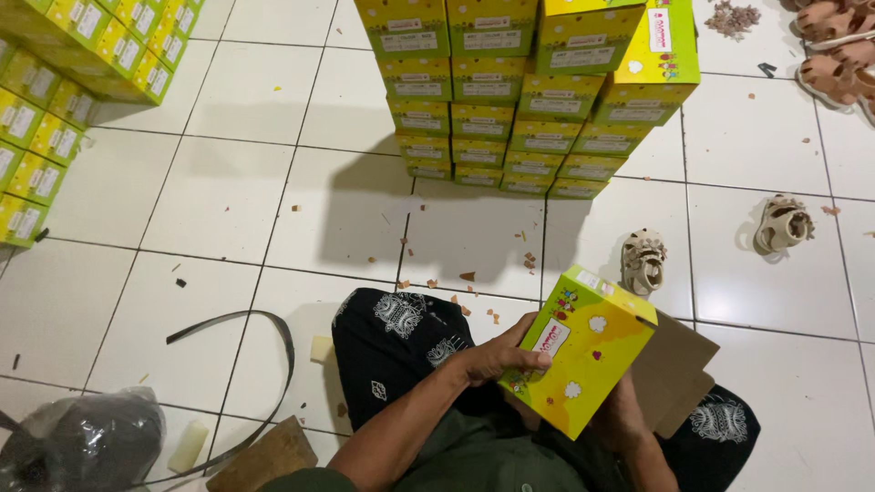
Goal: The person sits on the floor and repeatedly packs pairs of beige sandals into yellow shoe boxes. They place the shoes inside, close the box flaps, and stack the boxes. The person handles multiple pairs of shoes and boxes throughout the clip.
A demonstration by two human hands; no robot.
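I hold a yellow and green shoe box [583, 351] tilted over my lap, above my black patterned trousers. My left hand [499, 353] grips its left side, with the thumb on the lid. My right hand [620, 415] supports the box from below and is mostly hidden behind it. A brown cardboard flap [679, 369] sticks out behind the box on the right.
A tall stack of matching yellow-green boxes [510, 91] stands ahead, another stack [55, 100] at left. Two small beige sandals [643, 261] [782, 224] lie on the white tiles, more sandals [834, 55] at top right. A black strap [264, 364], grey bag [87, 442] and wood piece [264, 460] lie at left.
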